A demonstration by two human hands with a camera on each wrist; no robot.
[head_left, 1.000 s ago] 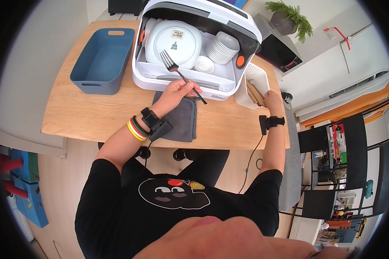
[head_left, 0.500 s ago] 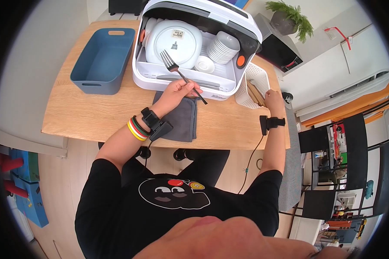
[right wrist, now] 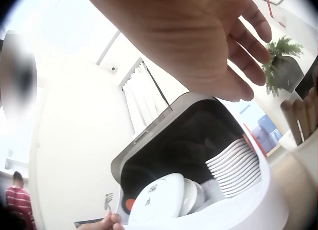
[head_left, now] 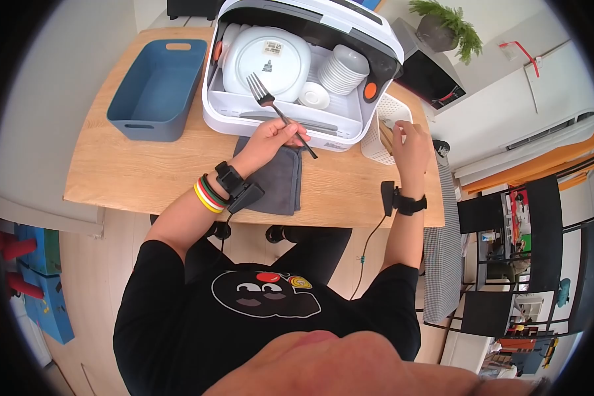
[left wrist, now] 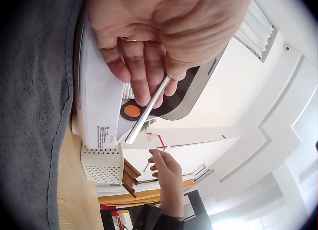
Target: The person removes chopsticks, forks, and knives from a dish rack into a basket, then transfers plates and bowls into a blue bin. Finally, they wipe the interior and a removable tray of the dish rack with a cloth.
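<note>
The left hand [head_left: 270,140] holds a fork [head_left: 278,113] by the lower part of its handle, fingers and thumb curled round the metal. The fork slants up and away from the person, its prongs in front of the large white plate [head_left: 265,61] that stands on edge inside the open dish cabinet [head_left: 297,66]. In the left wrist view the handle end pokes out below the fingers [left wrist: 141,73], close against the cabinet's white wall. Under this hand a grey cloth [head_left: 277,181] lies flat on the wooden table [head_left: 138,171], touching the cabinet's front edge.

The right hand [head_left: 408,142] hangs above the white perforated basket [head_left: 384,135] that stands just beside the cabinet's right end. Its fingers are loosely bent and nothing shows in them (the right wrist view has the palm bare and the fingers relaxed). Wooden sticks [head_left: 385,137] stand in the basket, just beside the fingertips; whether they touch cannot be told.

Inside the cabinet, right of the plate, a stack of small white bowls [head_left: 342,71] leans on its side, with a small saucer [head_left: 313,96] in front of it. A blue plastic bin [head_left: 157,89] sits on the table left of the cabinet. A potted plant [head_left: 442,28] stands beyond the table's far right corner.
</note>
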